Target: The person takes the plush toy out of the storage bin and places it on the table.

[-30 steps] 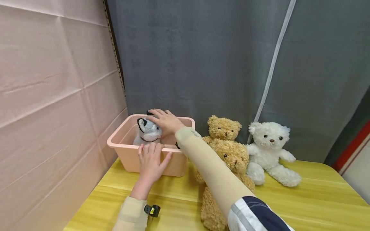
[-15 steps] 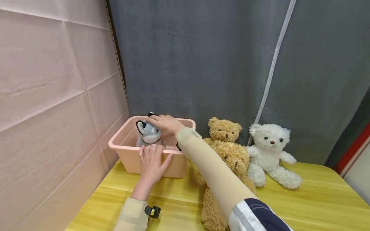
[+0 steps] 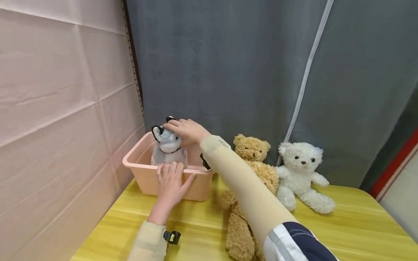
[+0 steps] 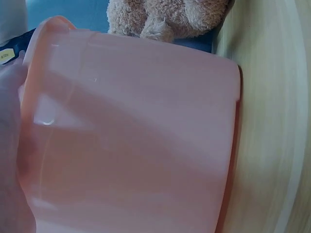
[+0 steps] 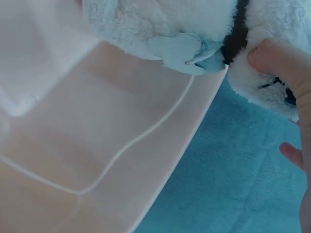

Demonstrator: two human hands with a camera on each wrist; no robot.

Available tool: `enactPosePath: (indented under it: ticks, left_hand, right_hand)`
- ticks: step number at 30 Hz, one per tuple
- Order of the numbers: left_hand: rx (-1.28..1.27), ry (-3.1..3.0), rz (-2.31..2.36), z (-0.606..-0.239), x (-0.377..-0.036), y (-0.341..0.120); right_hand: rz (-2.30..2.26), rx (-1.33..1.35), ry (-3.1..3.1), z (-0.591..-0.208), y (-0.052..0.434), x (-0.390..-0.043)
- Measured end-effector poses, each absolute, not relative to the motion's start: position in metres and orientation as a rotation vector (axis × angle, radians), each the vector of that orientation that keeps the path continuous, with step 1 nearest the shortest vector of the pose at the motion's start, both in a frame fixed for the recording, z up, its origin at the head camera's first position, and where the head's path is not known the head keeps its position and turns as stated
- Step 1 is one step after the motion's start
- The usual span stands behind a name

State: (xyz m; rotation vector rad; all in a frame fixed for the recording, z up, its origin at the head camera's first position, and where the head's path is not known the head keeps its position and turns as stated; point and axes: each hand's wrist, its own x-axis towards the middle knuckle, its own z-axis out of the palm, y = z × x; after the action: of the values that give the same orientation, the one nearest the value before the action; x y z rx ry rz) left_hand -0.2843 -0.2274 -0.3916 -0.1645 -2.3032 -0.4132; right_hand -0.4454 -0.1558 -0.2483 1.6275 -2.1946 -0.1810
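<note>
The right hand (image 3: 185,131) is curled over the head of a small grey-and-white plush husky with black-edged ears (image 3: 168,146), gripping it; the right wrist view shows the thumb (image 5: 277,60) pressed into the white fur beside the toy's black collar. The husky stands upright with its lower body inside a pale pink plastic tub (image 3: 143,174), its head above the rim. The left hand (image 3: 171,185) lies flat against the tub's near wall, fingers straight and reaching the rim just below the toy, grasping nothing; the left wrist view is filled by that pink wall (image 4: 136,136). The tub sits at the far left corner of a yellow wood-grain surface (image 3: 352,232), close to a pink panelled wall (image 3: 62,108) and a grey curtain (image 3: 228,65). Just right of the tub, partly hidden behind the right forearm, sits a tan curly-furred teddy bear (image 3: 251,148), with more tan plush (image 3: 238,235) lower down beside the sleeve. A white fluffy teddy bear (image 3: 302,170) sits right beside the tan one, against the curtain.
</note>
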Motion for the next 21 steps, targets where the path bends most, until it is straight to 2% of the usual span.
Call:
enactPosePath:
  ticks: [21]
  left_hand:
    - [-0.106, -2.309, -0.429, -0.392, -0.293, -0.226]
  right_hand:
    - [-0.186, 1.534, -2.223, -0.216, -0.137, -0.442]
